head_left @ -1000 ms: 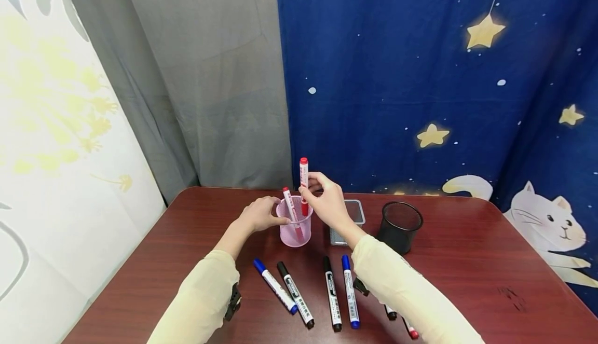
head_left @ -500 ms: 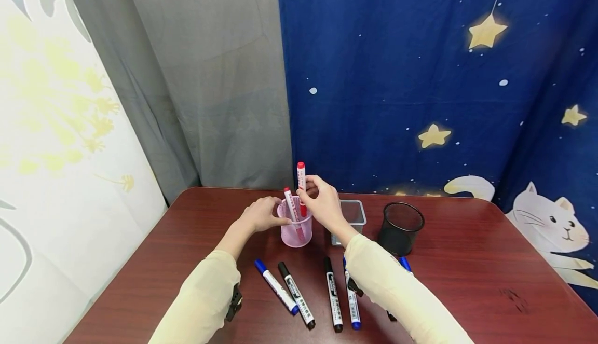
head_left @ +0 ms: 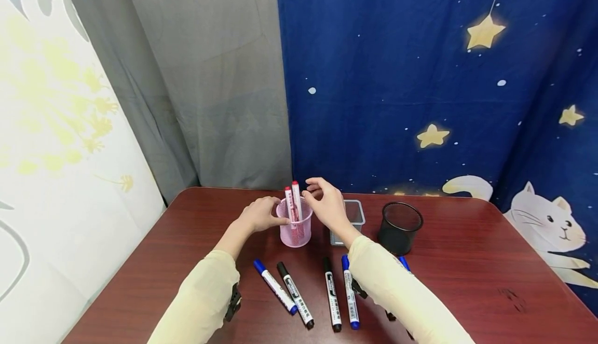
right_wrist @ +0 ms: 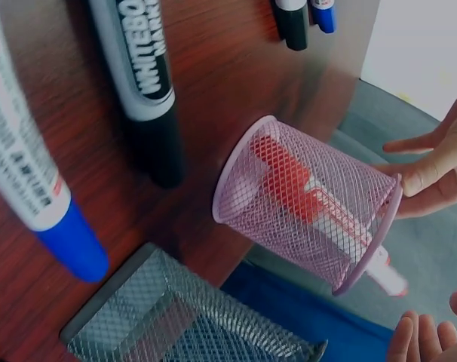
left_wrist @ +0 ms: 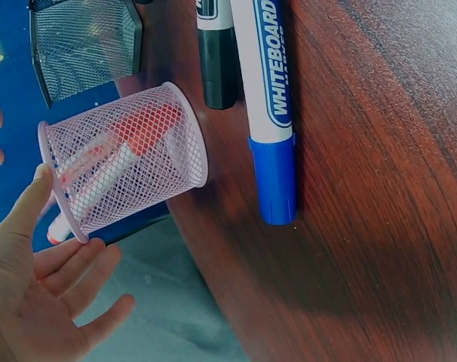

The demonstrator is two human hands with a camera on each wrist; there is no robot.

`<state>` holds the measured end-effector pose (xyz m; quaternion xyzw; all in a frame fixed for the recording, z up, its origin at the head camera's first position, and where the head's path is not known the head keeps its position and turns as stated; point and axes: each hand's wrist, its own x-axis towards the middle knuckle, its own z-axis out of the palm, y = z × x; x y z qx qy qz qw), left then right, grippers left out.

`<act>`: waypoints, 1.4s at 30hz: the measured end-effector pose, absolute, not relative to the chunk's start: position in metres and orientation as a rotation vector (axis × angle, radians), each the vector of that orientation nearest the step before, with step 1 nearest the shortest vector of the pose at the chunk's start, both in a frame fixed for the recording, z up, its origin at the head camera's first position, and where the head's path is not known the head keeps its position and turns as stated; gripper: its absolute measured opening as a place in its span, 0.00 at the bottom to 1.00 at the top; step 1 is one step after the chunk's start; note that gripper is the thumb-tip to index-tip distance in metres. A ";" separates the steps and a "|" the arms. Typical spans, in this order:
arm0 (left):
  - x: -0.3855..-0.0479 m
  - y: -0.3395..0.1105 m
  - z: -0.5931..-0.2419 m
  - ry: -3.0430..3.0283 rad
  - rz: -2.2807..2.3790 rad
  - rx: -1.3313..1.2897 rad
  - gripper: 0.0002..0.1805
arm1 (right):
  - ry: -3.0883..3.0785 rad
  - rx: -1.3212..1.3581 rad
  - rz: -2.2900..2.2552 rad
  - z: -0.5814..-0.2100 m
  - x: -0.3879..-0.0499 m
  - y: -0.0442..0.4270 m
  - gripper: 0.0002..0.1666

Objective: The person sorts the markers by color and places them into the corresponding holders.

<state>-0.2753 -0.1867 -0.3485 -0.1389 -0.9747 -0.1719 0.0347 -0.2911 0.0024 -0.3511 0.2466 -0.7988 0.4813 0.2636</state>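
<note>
Holding pink cup (mesh), left hand, markers inside

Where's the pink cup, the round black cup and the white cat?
Pink cup point(head_left: 296, 235): head view, front of its mesh wall.
Round black cup point(head_left: 397, 238): head view, front of its wall.
White cat point(head_left: 544, 224): head view, on its face.

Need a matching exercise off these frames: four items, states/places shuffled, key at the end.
Items
1. Red markers
2. Left hand
3. Right hand
4. Black cup

Places or states
A. Gripping the rim of the pink cup
B. Right of the grey mesh basket in the head view
C. Standing inside the pink cup
D. Near the pink cup, holding nothing

Pairs: 1-C, 2-A, 3-D, 4-B
</note>
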 end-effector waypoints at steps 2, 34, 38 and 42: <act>-0.275 -0.187 -0.349 -2.996 -0.528 -0.427 0.36 | -2.153 0.666 1.293 -0.350 -0.291 0.005 0.13; -0.277 -0.186 -0.350 -2.992 -0.550 -0.440 0.36 | -2.204 1.033 0.819 -0.363 -0.238 0.086 0.11; -0.276 -0.186 -0.349 -2.987 -0.560 -0.439 0.35 | -2.173 1.070 0.768 -0.371 -0.233 0.101 0.12; -0.276 -0.186 -0.350 -2.989 -0.563 -0.438 0.36 | -2.166 1.091 0.736 -0.379 -0.229 0.114 0.14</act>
